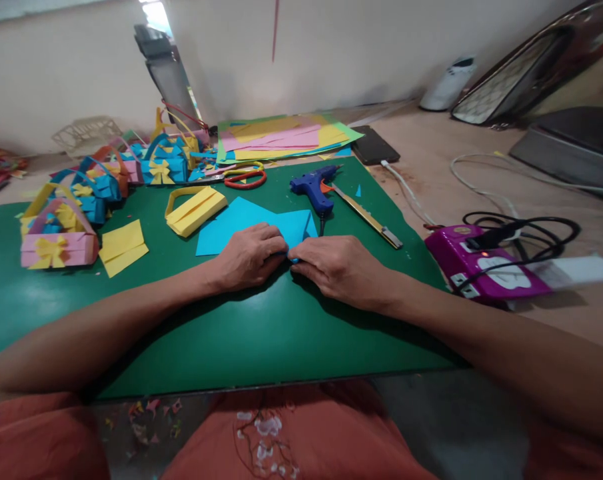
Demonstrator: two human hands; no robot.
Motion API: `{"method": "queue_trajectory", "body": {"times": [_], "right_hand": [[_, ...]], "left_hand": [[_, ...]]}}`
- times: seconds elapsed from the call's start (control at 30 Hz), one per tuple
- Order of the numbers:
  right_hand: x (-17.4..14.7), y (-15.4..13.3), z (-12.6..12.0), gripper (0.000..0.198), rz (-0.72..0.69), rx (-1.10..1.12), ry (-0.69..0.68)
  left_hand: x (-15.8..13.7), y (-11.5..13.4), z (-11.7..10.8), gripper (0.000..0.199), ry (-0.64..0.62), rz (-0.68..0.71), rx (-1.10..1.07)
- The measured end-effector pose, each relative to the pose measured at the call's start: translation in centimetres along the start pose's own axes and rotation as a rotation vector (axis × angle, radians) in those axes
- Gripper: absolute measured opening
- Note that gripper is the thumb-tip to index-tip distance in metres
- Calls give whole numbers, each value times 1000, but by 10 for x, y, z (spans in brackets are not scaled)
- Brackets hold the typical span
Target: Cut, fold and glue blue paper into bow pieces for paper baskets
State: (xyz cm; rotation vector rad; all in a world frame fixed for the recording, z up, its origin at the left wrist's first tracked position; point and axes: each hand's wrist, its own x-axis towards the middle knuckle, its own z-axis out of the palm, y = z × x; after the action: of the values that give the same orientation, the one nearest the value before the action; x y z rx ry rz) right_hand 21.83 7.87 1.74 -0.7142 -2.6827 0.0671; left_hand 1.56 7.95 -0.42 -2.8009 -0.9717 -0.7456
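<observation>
At the middle of the green mat, my left hand [254, 257] bends its fingers over a piece of folded blue paper [295, 227] and presses on its near edge. My right hand [338, 267] pinches the same paper near its right end, thumb and fingers together. The two hands almost meet there, and they hide much of the fold. A flat blue paper sheet [231, 227] lies beside and partly under my left hand. Left of it sits a yellow paper basket [196, 210] with a handle, and farther left a creased yellow paper square [124, 247].
Beyond my hands lie a blue glue gun [314, 187], a cutter knife [368, 217] and scissors [244, 177]. Finished paper baskets [61, 247] crowd the left, coloured sheets [281, 137] the back. A purple power strip [481, 263] with cables and a phone [376, 145] are at right.
</observation>
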Motion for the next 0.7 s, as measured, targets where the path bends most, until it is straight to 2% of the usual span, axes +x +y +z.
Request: {"method": "queue_trajectory", "body": {"times": [0.7], "right_hand": [[1, 0, 0, 18, 3, 11, -24]], "left_hand": [[0, 0, -1, 23, -4, 24, 25]]}}
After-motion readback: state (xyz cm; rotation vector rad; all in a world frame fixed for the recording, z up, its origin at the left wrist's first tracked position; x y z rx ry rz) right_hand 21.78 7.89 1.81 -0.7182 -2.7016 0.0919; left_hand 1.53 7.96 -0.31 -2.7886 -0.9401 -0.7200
